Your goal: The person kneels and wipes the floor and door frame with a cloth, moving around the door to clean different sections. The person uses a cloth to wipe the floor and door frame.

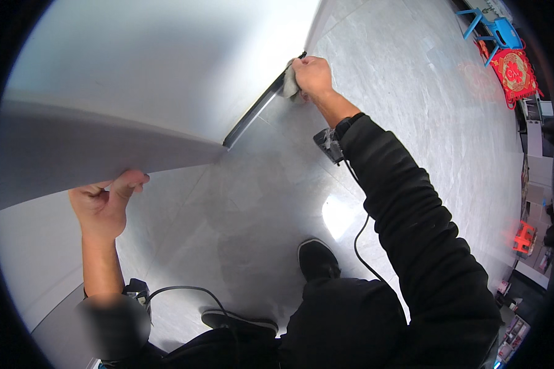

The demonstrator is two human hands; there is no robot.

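Note:
A large panel that looks like a door fills the upper left, white on top with a grey side face. Along its right edge runs a black strip. My right hand pinches a grey cloth and presses it on the strip, near its far end. At the lower rim of the grey face is my left hand, gripping it with the thumb pointing right. Its fingertips are partly hidden by the panel.
Grey floor tiles lie below, with my two black shoes on them. Cables run from devices strapped at both wrists. At the far right are a blue stool, a red cushion and an orange stool.

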